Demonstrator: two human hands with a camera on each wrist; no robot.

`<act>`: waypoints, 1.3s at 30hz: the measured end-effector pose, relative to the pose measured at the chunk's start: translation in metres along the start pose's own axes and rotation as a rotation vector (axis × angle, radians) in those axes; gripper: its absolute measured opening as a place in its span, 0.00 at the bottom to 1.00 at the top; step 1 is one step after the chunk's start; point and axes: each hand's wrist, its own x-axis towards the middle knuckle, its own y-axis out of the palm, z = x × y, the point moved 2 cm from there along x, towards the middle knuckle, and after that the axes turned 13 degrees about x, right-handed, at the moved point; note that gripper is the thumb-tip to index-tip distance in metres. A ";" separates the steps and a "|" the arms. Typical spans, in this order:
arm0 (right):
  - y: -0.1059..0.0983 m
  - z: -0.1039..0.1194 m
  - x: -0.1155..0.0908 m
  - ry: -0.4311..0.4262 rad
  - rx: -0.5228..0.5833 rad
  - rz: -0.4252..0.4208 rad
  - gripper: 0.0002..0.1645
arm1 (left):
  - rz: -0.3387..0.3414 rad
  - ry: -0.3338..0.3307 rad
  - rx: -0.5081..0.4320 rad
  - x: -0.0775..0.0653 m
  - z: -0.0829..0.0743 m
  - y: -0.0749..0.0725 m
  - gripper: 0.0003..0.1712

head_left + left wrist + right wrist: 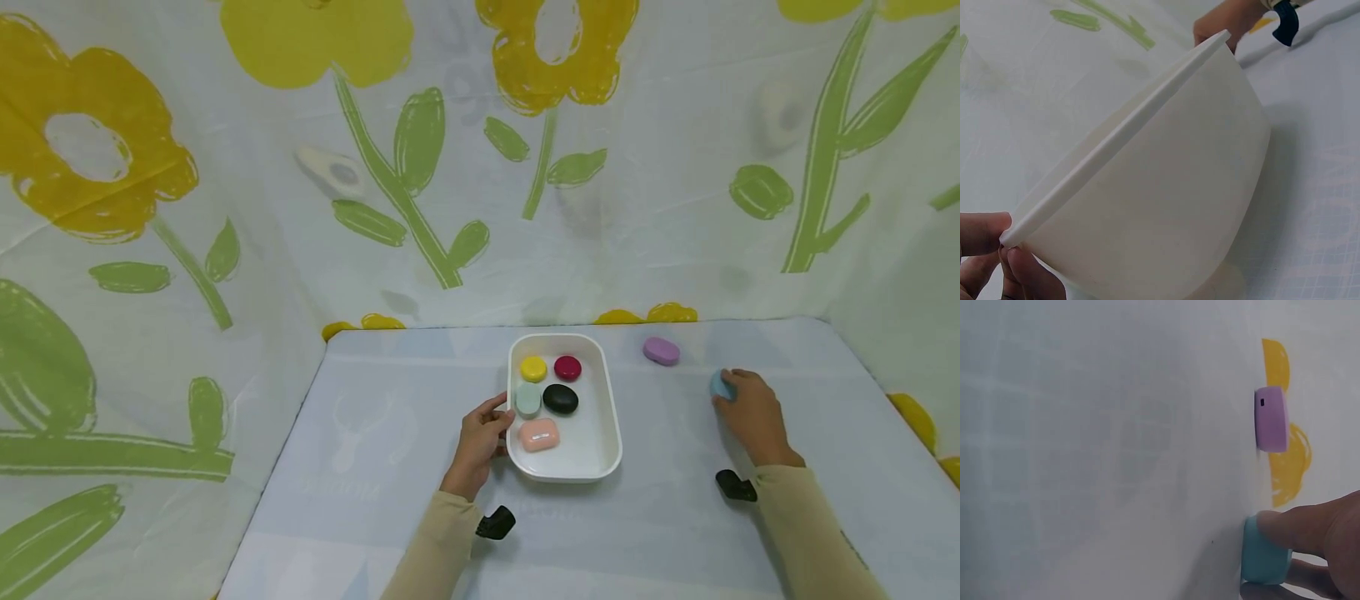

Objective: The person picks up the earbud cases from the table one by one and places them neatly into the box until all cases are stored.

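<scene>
With my left hand [480, 437] I pinch the left rim of the tray [592, 442], apparently to steady it. Inside lie the green disc [528, 401], yellow disc [533, 368], pink bar [539, 434], black oval [560, 399] and red disc [567, 368]. Beyond, the purple bar [662, 351] sits untouched on the table [660, 517]. Farthest right, my right hand [752, 417] closes thumb and fingers round the blue piece [720, 386], at table level. I judge this the grasping step; lifting calls for a firm pinch.

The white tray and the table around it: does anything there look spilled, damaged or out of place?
Nothing stands out: no spill or visible damage. The white tray holds five pieces; the purple piece lies outside on the table, unheld, and the blue piece is in the right hand's grip.
</scene>
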 end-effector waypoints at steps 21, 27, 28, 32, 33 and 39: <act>0.009 0.013 -0.021 0.043 0.022 0.062 0.34 | -0.012 -0.005 0.010 0.002 -0.001 -0.002 0.26; 0.017 0.021 -0.029 0.022 0.039 0.109 0.35 | -0.010 -0.005 0.007 0.002 0.000 -0.001 0.26; 0.018 0.023 -0.031 0.018 0.052 0.123 0.35 | -0.008 -0.003 0.005 0.002 0.000 -0.001 0.26; 0.024 0.038 -0.040 -0.009 0.111 0.158 0.35 | -0.001 -0.001 -0.002 0.001 -0.001 0.000 0.26; 0.025 0.043 -0.042 -0.019 0.124 0.158 0.35 | 0.001 0.000 -0.004 0.001 0.000 0.000 0.27; 0.028 0.079 -0.049 -0.113 0.179 0.131 0.34 | 0.003 0.000 -0.011 0.000 0.000 0.000 0.27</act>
